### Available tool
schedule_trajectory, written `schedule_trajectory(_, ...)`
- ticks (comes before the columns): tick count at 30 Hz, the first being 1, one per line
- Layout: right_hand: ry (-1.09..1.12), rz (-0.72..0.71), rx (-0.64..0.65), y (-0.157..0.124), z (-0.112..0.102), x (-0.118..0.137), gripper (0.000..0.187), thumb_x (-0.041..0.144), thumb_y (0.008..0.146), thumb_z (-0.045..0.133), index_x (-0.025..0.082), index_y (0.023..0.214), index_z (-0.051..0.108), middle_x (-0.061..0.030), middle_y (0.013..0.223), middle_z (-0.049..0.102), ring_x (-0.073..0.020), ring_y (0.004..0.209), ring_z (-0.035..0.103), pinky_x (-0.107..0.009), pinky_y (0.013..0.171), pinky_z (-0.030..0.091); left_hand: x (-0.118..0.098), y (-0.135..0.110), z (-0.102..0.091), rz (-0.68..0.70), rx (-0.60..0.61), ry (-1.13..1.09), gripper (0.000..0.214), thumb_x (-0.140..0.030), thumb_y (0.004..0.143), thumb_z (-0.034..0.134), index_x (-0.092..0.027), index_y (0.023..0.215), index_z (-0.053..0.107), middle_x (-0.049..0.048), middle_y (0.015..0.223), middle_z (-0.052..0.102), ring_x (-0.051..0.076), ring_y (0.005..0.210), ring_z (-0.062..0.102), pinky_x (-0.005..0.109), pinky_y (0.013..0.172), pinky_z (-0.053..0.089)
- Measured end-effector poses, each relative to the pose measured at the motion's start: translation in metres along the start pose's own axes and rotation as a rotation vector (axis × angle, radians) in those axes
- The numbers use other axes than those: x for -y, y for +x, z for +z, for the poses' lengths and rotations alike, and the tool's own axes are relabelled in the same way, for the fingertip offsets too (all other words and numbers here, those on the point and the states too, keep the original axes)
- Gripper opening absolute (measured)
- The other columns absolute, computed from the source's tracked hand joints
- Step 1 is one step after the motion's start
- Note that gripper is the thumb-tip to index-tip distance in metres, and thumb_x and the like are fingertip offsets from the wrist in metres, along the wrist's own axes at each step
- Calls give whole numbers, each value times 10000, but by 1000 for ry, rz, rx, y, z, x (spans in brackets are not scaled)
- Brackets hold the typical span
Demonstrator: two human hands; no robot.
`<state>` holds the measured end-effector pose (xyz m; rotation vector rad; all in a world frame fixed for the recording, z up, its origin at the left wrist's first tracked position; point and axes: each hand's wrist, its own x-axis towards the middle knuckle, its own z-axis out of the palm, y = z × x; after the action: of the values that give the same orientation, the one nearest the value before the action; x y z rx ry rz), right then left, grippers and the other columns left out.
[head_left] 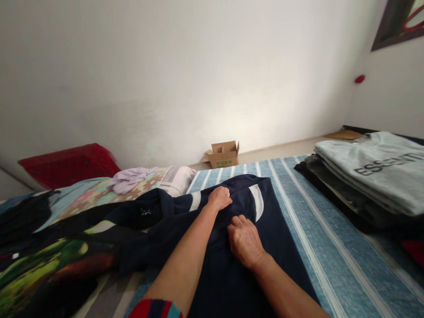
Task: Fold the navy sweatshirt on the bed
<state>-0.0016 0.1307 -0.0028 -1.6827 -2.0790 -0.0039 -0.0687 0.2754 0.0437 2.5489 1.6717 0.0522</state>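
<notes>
A dark navy garment with white stripes lies spread on a blue striped bedsheet. My left hand is closed on a fold of the navy fabric near the garment's far end. Just nearer to me, my right hand rests on the same garment with its fingers curled into the cloth. Both forearms reach out over the garment from the bottom of the view.
A stack of folded clothes, grey on top, sits at the right. Loose dark and colourful garments pile up at the left, with a lilac cloth and a red cushion behind. A small cardboard box stands by the wall.
</notes>
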Motion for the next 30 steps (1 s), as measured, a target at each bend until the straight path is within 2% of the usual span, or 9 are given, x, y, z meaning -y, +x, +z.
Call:
schedule_trajectory(5,2,7,-3,0,0,-1,204,106,826,442,179,733,609,-58,826,560,-205,810,467,-323,649,329,-2,14,-5,107,35,29,68,-185,663,571,-166,687,632,37,728,666,175,719,614,236,608,424)
schedule_trajectory(9,13,12,-5,0,-2,-1,212,130,844,428,180,744,607,-58,841,558,-202,816,463,-317,646,331,4,19,-1,152,21,68,95,-176,714,537,-172,776,609,48,820,666,182,772,617,252,652,431)
schedule_trajectory(14,27,15,8,0,-3,-1,206,143,849,428,184,751,604,-54,845,557,-195,818,457,-313,645,329,11,9,14,164,-30,137,165,-265,842,465,-198,978,530,78,961,654,223,889,623,310,725,447)
schedule_trajectory(18,33,10,24,0,-3,-1,176,160,838,447,186,755,600,-49,847,554,-198,824,456,-316,642,329,7,0,23,168,-62,199,187,-267,891,399,-187,1040,480,105,996,636,249,898,621,360,756,449)
schedule_trajectory(21,39,4,29,1,-3,-2,176,158,837,444,187,754,596,-45,846,551,-196,828,454,-315,640,330,4,-2,25,175,-130,245,192,-268,906,370,-172,1033,477,117,1022,605,254,944,590,364,767,447)
schedule_trajectory(25,42,5,31,2,-3,-2,179,150,833,435,189,751,590,-44,847,548,-196,826,448,-315,628,326,-4,2,25,219,-292,288,150,-216,879,408,-168,982,506,104,1002,581,237,999,528,335,815,433)
schedule_trajectory(28,40,9,34,1,-2,-2,169,142,816,441,189,748,589,-46,843,544,-199,818,446,-317,619,324,-15,12,22,155,-390,211,163,-202,862,422,-166,987,521,102,1008,576,233,1004,508,334,840,429)
schedule_trajectory(30,39,10,32,1,-2,-2,163,140,806,447,189,742,588,-45,838,540,-200,812,446,-320,617,326,-25,24,18,121,-411,161,181,-214,857,431,-169,1000,532,104,1042,575,238,1041,491,341,862,425)
